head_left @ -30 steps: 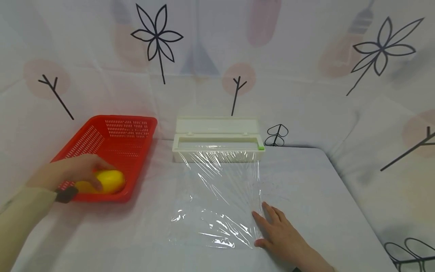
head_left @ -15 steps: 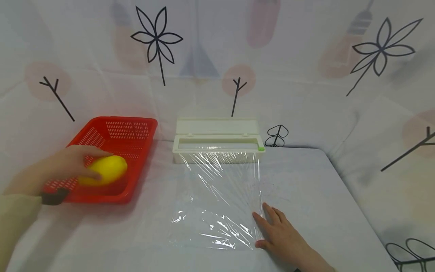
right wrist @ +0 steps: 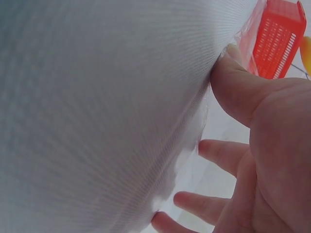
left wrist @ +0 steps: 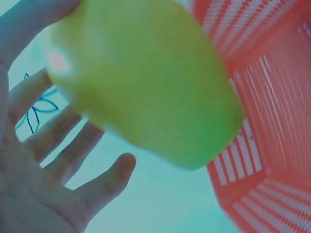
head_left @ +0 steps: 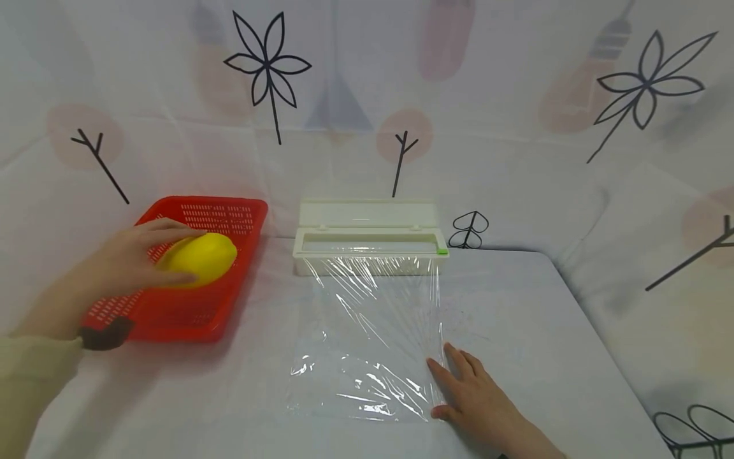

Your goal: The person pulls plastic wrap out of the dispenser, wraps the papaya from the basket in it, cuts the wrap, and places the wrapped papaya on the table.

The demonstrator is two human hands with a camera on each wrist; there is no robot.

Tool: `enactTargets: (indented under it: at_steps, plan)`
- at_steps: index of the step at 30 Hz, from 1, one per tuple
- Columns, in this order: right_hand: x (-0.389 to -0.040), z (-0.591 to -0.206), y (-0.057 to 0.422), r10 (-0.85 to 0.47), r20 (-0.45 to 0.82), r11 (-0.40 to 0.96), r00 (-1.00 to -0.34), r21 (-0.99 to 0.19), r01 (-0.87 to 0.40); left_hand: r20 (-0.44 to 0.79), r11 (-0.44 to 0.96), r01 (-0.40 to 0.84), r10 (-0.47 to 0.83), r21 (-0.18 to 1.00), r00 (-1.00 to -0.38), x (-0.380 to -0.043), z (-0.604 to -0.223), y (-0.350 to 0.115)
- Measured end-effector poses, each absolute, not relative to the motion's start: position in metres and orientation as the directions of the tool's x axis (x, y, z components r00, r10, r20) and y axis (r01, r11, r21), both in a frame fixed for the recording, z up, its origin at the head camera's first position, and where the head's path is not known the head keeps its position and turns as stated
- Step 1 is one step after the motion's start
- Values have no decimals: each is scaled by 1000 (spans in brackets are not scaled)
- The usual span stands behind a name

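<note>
My left hand [head_left: 129,261] grips a smooth yellow oval fruit [head_left: 203,258] between thumb and fingers, above the red basket [head_left: 226,312]. Close up in the left wrist view, the fruit [left wrist: 146,82] covers part of the basket; its exact kind is unclear. A sheet of clear plastic wrap [head_left: 367,338] lies on the table, drawn forward from a white wrap dispenser [head_left: 369,264] whose lid stands up. With fingers spread, my right hand [head_left: 482,401] rests its fingertips on the wrap's right edge. Those fingertips also meet the surface in the right wrist view.
The red basket has slatted sides and stands left of the wrap. A green piece [head_left: 442,251] sits at the dispenser's right end. Behind the white table [head_left: 533,319] hangs a patterned cloth [head_left: 344,159], close to the dispenser's back.
The left hand has lifted the yellow fruit from low in the basket, up and slightly to the right. The right hand and the wrap stay where they were.
</note>
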State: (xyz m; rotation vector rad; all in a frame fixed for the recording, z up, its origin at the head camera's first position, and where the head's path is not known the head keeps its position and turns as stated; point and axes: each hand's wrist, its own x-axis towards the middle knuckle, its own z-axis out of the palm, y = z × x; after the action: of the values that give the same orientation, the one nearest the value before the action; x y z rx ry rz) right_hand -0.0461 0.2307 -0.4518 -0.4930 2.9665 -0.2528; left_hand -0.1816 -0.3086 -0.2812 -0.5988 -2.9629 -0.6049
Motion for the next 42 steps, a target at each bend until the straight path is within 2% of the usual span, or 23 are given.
enactTargets:
  at_steps: [5,10,18,20,26,29,35,42]
  plan:
    - [-46,-453,231,-331,-96,934,-939,-176,-311,227,794,432,368,427,-902,-175,-284,-283]
    - [-47,-454,230,-331,-95,935,-939,-166,-313,338,740,523,407,423,-849,-172,-291,-252]
    - [-48,-454,230,-327,-93,935,-940,-174,-308,516,592,724,522,353,-679,-177,-317,-191]
    - [-49,-455,231,-338,-80,932,-938,-170,-321,522,569,746,544,345,-657,-178,-325,-172]
    - [-50,-456,235,-378,-40,917,-925,-155,-368,454,575,734,579,361,-677,-176,-346,-125]
    - [-51,-456,235,-379,-43,917,-925,-156,-368,440,570,744,602,348,-666,-176,-356,-106]
    - [-53,-456,234,-339,-106,934,-935,-158,-320,453,578,770,630,270,-631,-175,-376,-73]
    - [-54,-454,230,-280,-183,952,-942,-176,-249,397,592,785,687,180,-609,-171,-400,-48]
